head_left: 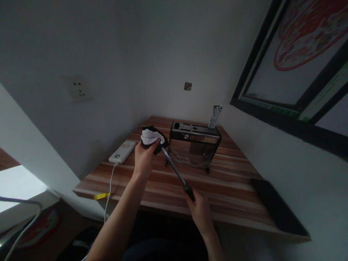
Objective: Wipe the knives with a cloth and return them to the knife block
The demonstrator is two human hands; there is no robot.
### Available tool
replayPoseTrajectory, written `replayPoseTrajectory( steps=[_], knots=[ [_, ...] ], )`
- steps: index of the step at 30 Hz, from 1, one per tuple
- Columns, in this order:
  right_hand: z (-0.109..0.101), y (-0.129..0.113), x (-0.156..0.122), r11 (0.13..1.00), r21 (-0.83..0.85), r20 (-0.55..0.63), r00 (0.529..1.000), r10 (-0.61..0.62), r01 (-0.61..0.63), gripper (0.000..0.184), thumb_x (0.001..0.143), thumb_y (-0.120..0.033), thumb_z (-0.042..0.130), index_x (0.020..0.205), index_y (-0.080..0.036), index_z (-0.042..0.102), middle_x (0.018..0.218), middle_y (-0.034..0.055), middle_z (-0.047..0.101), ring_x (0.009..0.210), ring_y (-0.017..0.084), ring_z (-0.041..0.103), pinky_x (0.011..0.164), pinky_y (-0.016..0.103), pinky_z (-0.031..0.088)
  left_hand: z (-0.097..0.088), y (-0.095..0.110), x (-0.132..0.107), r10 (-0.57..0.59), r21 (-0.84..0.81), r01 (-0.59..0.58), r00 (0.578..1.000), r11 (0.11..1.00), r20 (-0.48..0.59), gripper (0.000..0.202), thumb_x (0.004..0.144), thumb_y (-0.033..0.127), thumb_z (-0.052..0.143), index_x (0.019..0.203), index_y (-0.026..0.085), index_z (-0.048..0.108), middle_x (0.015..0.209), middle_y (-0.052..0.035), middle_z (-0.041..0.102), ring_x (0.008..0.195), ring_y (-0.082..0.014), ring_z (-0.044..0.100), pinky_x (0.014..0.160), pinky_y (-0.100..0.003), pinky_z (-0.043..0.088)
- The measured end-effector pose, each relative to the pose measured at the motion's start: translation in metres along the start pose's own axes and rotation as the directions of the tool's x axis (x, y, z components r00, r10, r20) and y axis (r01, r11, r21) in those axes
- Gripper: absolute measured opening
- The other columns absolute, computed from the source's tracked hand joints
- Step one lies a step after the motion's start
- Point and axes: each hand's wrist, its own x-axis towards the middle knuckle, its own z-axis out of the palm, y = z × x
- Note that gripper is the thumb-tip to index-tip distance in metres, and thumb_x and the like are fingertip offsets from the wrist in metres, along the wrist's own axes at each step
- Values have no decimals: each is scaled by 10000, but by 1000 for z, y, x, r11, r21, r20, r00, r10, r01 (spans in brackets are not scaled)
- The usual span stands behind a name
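My right hand (199, 210) is closed around the dark handle of a slim metal rod that looks like a sharpening steel (175, 168). The rod slants up and left over the table. At its far end, my left hand (144, 156) grips a folded white and black cloth (150, 137), thumb on top. The cloth hides the rod's tip, and I cannot tell how tightly it wraps round it. Just beyond and to the right stands a knife block (194, 137) with a slotted metal top and a see-through front. A silvery piece (215, 116) sticks up from its right end.
On the wood-grain table (233, 203), a white power bank (122, 151) with a cable lies at left, near a yellow tag (101, 196). A flat black object (278, 206) rests along the right edge. Walls enclose the back and sides; a framed picture (304, 54) hangs at right.
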Motion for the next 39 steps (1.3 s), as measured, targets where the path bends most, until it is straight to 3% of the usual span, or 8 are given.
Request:
replayPoseTrajectory(
  steps=[9,17,23,32,39],
  knots=[
    [0,0,-1,999,-29,-13,1000,-17,16,289,894,-389,476,987,-181,653,831,81,715,785,232,687,700,288,505,5,6,1,-2,-49,0,1000,999,-28,402,564,345,787,877,120,672,885,-65,696,862,-193,644,808,-291,499],
    [1,0,0,996,-87,-14,1000,-19,18,240,888,-322,480,996,-183,644,872,80,715,799,235,684,698,299,502,2,-5,-7,-1,-34,0,999,999,-40,381,604,329,773,918,136,676,926,-59,700,912,-183,639,831,-263,476],
    [0,1,0,995,-98,-8,1000,9,-10,251,878,-318,491,1015,-175,644,857,84,718,800,245,687,698,310,505,2,-20,-27,-65,22,65,998,998,3,344,611,322,768,882,129,681,869,-45,705,827,-165,648,780,-255,484],
    [2,4,-1,992,-127,-54,998,-18,11,241,871,-280,463,964,-177,660,838,95,721,749,236,690,644,283,500,6,-28,-56,-152,150,140,986,979,69,342,622,323,745,871,101,672,875,-85,708,848,-206,657,821,-310,498],
    [0,1,-1,998,-67,-65,998,-4,0,258,874,-312,467,1009,-180,644,874,88,722,786,235,693,672,279,505,6,-38,-77,-283,193,256,951,947,127,345,597,300,756,874,110,678,895,-93,722,847,-224,673,785,-306,517]
  ],
)
